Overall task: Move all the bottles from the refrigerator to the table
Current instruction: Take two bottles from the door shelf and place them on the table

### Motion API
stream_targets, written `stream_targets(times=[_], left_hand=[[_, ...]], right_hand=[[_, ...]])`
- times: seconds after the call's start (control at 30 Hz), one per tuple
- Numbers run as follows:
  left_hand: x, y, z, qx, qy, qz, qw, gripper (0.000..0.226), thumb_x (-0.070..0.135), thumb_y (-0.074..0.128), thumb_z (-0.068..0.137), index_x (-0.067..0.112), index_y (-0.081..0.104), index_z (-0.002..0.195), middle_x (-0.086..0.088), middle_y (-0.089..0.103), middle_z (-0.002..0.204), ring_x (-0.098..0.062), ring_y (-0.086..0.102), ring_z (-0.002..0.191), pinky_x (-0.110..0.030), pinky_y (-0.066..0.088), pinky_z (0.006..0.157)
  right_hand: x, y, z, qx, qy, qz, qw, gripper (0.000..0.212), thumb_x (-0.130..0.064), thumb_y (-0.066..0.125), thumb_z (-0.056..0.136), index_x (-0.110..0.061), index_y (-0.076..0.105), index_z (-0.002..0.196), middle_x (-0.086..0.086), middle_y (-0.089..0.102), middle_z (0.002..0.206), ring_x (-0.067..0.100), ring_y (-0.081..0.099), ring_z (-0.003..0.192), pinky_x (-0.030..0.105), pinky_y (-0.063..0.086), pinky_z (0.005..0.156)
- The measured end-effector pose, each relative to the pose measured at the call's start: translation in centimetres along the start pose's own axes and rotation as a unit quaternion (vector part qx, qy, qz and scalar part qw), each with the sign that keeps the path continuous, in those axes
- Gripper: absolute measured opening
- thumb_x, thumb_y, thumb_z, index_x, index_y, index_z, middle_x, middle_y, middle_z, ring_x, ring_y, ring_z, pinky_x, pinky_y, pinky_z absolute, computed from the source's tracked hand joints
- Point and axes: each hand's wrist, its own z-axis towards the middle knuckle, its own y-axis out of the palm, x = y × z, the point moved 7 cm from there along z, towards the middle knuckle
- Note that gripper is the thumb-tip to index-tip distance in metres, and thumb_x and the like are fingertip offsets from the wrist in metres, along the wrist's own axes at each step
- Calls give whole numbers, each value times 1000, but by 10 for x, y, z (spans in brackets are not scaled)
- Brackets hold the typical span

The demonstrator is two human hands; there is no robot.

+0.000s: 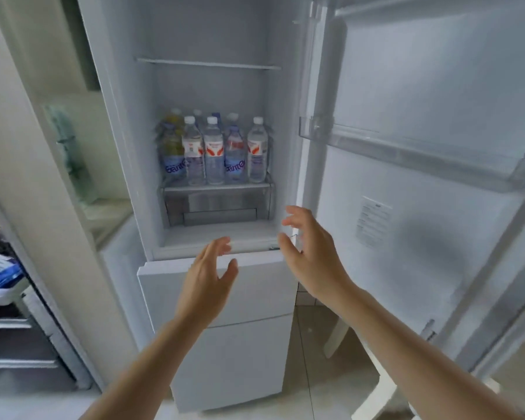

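From the head camera we see our left hand [205,275] and right hand [311,253] raised side by side before the open refrigerator [206,34], fingers spread loosely and holding nothing. The bottles [214,150] stand upright, packed together on the shelf [215,187] above the clear drawer [219,206], well beyond our fingertips.

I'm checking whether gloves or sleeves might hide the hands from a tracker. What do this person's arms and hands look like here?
Both forearms are bare as far as the frame shows: no sleeves in view. The left hand and right hand wear no gloves. No watch, bracelet or ring is visible, though motion blur softens the fingertips.
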Motion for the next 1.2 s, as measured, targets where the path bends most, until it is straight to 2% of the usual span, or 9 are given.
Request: stream_targets(times=[0.13, 0.23, 0.57, 0.7, 0.83, 0.9, 1.0, 1.1, 1.2], left_hand=[[-61, -41, 45, 29, -27, 8, 999, 34, 13, 62, 90, 20, 55, 122, 10, 63, 104, -12, 58, 94, -28, 43, 83], [-103, -61, 81, 36, -37, 0, 999, 34, 9, 62, 88, 18, 56, 121, 8, 64, 101, -12, 59, 91, -29, 44, 85], [-172, -66, 199, 53, -74, -59, 994, 37, 5, 60, 88, 17, 55, 122, 2, 62, 115, -18, 58, 104, -25, 41, 84], [-186, -51, 249, 72, -78, -50, 993, 43, 8, 62, 87, 12, 53, 129, -4, 58, 124, -20, 55, 108, -16, 34, 82], [-202, -35, 301, 81, -140, -92, 983, 41, 15, 60, 91, 17, 48, 130, 3, 55, 111, -5, 53, 80, -17, 32, 71], [-215, -28, 330, 104, -173, -158, 967, 28, 17, 58, 92, 18, 51, 119, 1, 58, 108, -8, 56, 85, -22, 36, 74], [-242, -16, 369, 137, -190, -193, 953, 25, 27, 53, 83, 11, 57, 102, -5, 65, 96, -20, 60, 84, -35, 48, 75], [-269, -4, 392, 159, -208, -224, 939, 49, 41, 55, 72, 14, 54, 113, -7, 66, 106, -25, 66, 94, -52, 55, 84], [-278, 0, 402, 185, -214, -234, 930, 61, 39, 61, 74, 12, 47, 126, -11, 61, 119, -28, 62, 106, -54, 51, 91]], right_hand=[[-7, 68, 56, 0, 3, 16, 1000, 43, -20, 56, 93, -17, 44, 134, -3, 59, 122, 12, 53, 115, 24, 38, 98], [-6, 115, 92, -2, 29, 54, 998, 43, -18, 57, 92, -16, 45, 133, -1, 58, 120, 13, 53, 115, 31, 41, 101], [20, 209, 206, 2, 109, 88, 990, 48, -26, 61, 90, -14, 43, 134, 3, 55, 125, 17, 55, 112, 33, 45, 98], [36, 241, 265, 0, 119, 95, 988, 54, -32, 63, 88, -13, 42, 135, 2, 57, 125, 19, 56, 113, 35, 46, 97], [47, 270, 316, -16, 112, 112, 987, 47, -27, 64, 89, -11, 46, 130, -2, 53, 116, 14, 53, 111, 23, 40, 87], [50, 290, 338, -28, 92, 114, 989, 45, -25, 64, 89, -13, 47, 129, -1, 54, 121, 16, 52, 115, 22, 37, 88], [56, 319, 363, -50, 67, 91, 992, 68, -32, 62, 87, -19, 30, 145, 3, 41, 144, 19, 40, 133, 26, 35, 103], [60, 333, 381, -47, 50, 93, 993, 81, -34, 62, 88, -18, 13, 151, 3, 27, 154, 19, 27, 141, 36, 28, 116], [62, 341, 388, -28, 46, 69, 996, 89, -33, 62, 90, -15, 2, 152, 5, 15, 158, 21, 18, 145, 34, 22, 118]])
